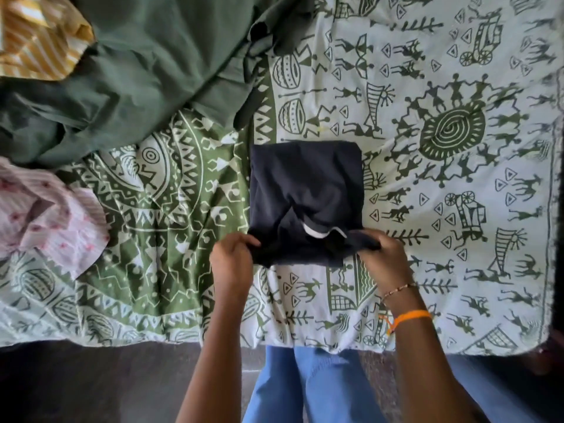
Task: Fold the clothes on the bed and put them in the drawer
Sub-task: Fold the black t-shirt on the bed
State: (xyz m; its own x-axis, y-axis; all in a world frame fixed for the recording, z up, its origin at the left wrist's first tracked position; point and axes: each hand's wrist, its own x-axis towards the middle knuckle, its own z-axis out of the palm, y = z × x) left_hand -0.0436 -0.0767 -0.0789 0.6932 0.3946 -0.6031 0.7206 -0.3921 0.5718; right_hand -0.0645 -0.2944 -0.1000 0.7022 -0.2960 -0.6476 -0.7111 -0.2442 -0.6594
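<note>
A dark navy garment [305,184] lies folded into a rough square on the patterned bed sheet [442,148], with a white label showing near its front edge. My left hand [232,257] grips the garment's near left corner. At the near right corner my right hand [381,254] pinches the fabric; its wrist wears an orange band and a bead bracelet. Both corners are lifted slightly off the sheet.
A crumpled dark green garment [137,71] covers the far left of the bed. A yellow striped cloth [36,35] lies in the top left corner, and a pink floral garment [45,218] at the left edge. The bed's front edge [122,337] meets dark floor.
</note>
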